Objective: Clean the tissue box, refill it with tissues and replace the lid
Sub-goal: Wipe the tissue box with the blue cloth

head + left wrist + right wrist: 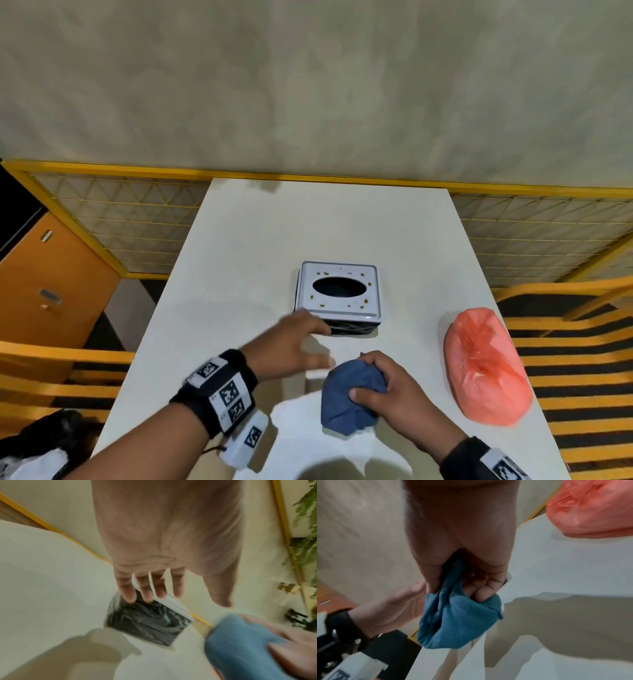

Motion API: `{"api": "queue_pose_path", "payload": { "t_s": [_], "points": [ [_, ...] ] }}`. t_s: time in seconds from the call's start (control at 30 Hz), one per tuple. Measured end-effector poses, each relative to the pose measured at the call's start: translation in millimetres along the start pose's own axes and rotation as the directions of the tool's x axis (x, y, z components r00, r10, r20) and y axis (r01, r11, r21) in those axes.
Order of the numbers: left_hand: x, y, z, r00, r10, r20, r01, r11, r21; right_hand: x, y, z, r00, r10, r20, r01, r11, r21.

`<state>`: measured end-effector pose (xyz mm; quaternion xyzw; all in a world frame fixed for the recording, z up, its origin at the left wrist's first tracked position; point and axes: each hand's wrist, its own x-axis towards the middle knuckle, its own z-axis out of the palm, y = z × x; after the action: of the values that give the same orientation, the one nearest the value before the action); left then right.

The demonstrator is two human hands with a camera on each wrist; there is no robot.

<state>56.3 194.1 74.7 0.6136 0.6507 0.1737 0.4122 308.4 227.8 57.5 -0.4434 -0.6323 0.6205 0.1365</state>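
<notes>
The tissue box (339, 294) stands mid-table, with dark sides and a white lid that has an oval slot and brown stains. My left hand (318, 344) reaches to its near left corner with fingers (128, 595) straight and spread. Blur hides whether they touch the box (145, 622). My right hand (373, 380) grips a bunched blue cloth (349, 401) just above the table, in front of the box. The cloth (458, 618) hangs from the curled fingers. A pink plastic bag (486, 366), tied shut and full, lies at the right.
The white table (239, 257) ends at a yellow-framed mesh partition (120, 212) behind. Yellow slatted chairs (565, 342) flank both sides. An orange cabinet (51, 274) stands at the far left. Green foliage (305, 534) shows in the left wrist view.
</notes>
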Motion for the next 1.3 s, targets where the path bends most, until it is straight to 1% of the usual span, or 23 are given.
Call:
{"api": "queue_pose_path", "payload": {
  "t_s": [0.03,0.07,0.1,0.13,0.2,0.27,0.37,0.43,0.5,0.63,0.7,0.77,0.83,0.87,0.9,0.93,0.97,1.0,1.07,1.1,1.13,1.2,1.3],
  "points": [
    [8.4,-8.2,-8.7,0.991,-0.002,-0.136,0.011,0.998,0.066,-2.0,1.1,-5.2,1.0,0.011,-0.027,-0.011,1.0,0.023],
    [17.6,-14.6,-16.6,0.971,-0.008,-0.24,0.044,0.988,0.145,-4.6,2.8,-10.0,0.999,0.021,-0.049,-0.018,0.998,0.053],
    [25.9,-20.4,-22.5,0.957,-0.029,-0.289,0.096,0.971,0.22,-7.3,4.6,-14.3,0.998,0.029,-0.063,-0.024,0.997,0.077],
    [34.6,-24.8,-26.6,0.957,-0.06,-0.283,0.144,0.947,0.286,-10.3,6.1,-18.8,0.996,0.036,-0.079,-0.028,0.994,0.102],
    [47.7,-32.6,-28.1,0.972,-0.131,-0.197,0.198,0.906,0.374,-16.2,6.2,-25.1,0.994,0.056,-0.089,-0.041,0.987,0.158],
    [54.2,-37.3,-24.3,0.975,-0.168,-0.144,0.211,0.904,0.373,-20.3,5.4,-30.2,0.992,0.085,-0.098,-0.064,0.978,0.198],
    [55.4,-38.9,-15.6,0.977,-0.128,-0.174,0.172,0.947,0.272,-23.5,0.6,-37.3,0.986,0.097,-0.137,-0.071,0.98,0.185],
    [50.5,-36.1,-7.0,0.981,-0.085,-0.174,0.134,0.946,0.294,-24.8,-2.4,-41.3,0.985,0.108,-0.135,-0.08,0.978,0.193],
    [41.3,-31.7,2.8,0.979,-0.076,-0.187,0.138,0.929,0.343,-24.1,-5.5,-43.5,0.982,0.113,-0.148,-0.08,0.975,0.208],
    [15.8,-17.6,20.3,0.975,-0.089,-0.204,0.158,0.92,0.358,-22.9,-11.5,-40.3,0.963,0.111,-0.246,-0.038,0.958,0.284],
    [3.7,-10.2,26.5,0.978,-0.088,-0.19,0.154,0.916,0.371,-22.7,-13.1,-40.0,0.953,0.084,-0.293,0.005,0.957,0.289],
    [-10.8,-2.5,33.6,0.984,-0.084,-0.158,0.143,0.9,0.413,-22.8,-12.9,-40.4,0.939,-0.01,-0.343,0.08,0.978,0.19],
    [-26.1,4.5,43.7,0.988,-0.083,-0.134,0.138,0.867,0.479,-23.3,-14.0,-37.5,0.906,-0.205,-0.37,0.194,0.979,-0.068],
    [-32.5,7.5,48.2,0.988,-0.087,-0.13,0.142,0.848,0.511,-22.6,-15.9,-33.5,0.876,-0.326,-0.354,0.262,0.94,-0.218],
    [-37.5,9.5,53.3,0.986,-0.098,-0.132,0.154,0.833,0.531,-21.7,-16.1,-28.1,0.841,-0.446,-0.304,0.338,0.875,-0.347],
    [-40.0,10.7,56.3,0.984,-0.11,-0.139,0.168,0.827,0.537,-19.2,-14.9,-20.5,0.809,-0.542,-0.226,0.409,0.796,-0.446],
    [-41.0,10.4,59.2,0.982,-0.119,-0.147,0.18,0.827,0.532,-16.9,-12.1,-11.9,0.785,-0.605,-0.13,0.468,0.718,-0.515],
    [-40.8,9.5,60.2,0.979,-0.128,-0.156,0.191,0.833,0.519,-14.3,-9.0,-2.9,0.774,-0.632,-0.029,0.505,0.645,-0.573],
    [-40.1,6.5,61.7,0.976,-0.136,-0.172,0.204,0.852,0.482,-8.3,-0.4,13.9,0.783,-0.608,0.132,0.51,0.506,-0.696],
    [-40.1,4.9,62.3,0.975,-0.134,-0.177,0.203,0.863,0.463,-5.3,5.4,20.3,0.79,-0.588,0.172,0.493,0.443,-0.749],
    [-40.3,4.1,63.1,0.975,-0.131,-0.18,0.2,0.871,0.449,-2.8,10.0,24.1,0.797,-0.574,0.189,0.478,0.407,-0.778],
    [-40.3,2.6,64.1,0.976,-0.128,-0.179,0.196,0.874,0.445,1.4,13.1,23.7,0.802,-0.571,0.175,0.466,0.416,-0.781],
    [-36.7,-0.2,63.5,0.978,-0.123,-0.17,0.191,0.861,0.472,5.1,12.5,9.8,0.795,-0.6,0.092,0.431,0.45,-0.782]
  ]
}}
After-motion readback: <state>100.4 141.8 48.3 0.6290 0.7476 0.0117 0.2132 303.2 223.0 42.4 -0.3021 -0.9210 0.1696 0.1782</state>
